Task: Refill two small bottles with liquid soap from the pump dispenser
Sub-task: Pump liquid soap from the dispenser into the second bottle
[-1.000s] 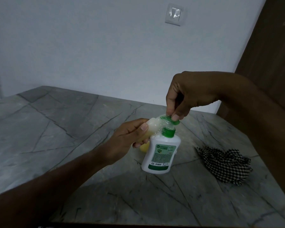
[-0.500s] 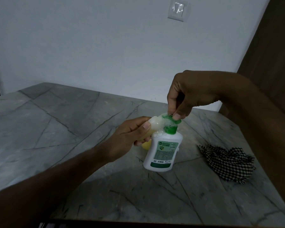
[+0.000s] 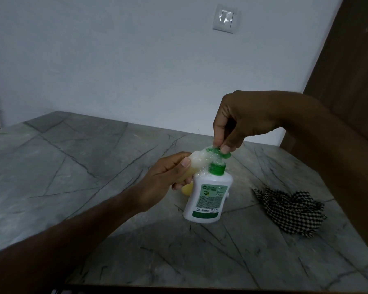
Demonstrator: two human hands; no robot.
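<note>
surface: grey marble table [image 3: 77,166] | on it: pump dispenser [image 3: 207,198], checkered cloth [image 3: 289,211]

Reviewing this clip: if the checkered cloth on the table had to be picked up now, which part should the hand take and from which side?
Judging by its pose, the checkered cloth lies crumpled in a loose heap on the table, right of the pump dispenser. Best taken from straight above, pinching one of the raised folds near the middle of the heap; flat edges offer little grip. The right hand is nearer, but now pinches the pump head.

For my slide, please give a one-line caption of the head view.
Left hand holds small bottle at foamy green pump head, pinched by right hand.
</note>
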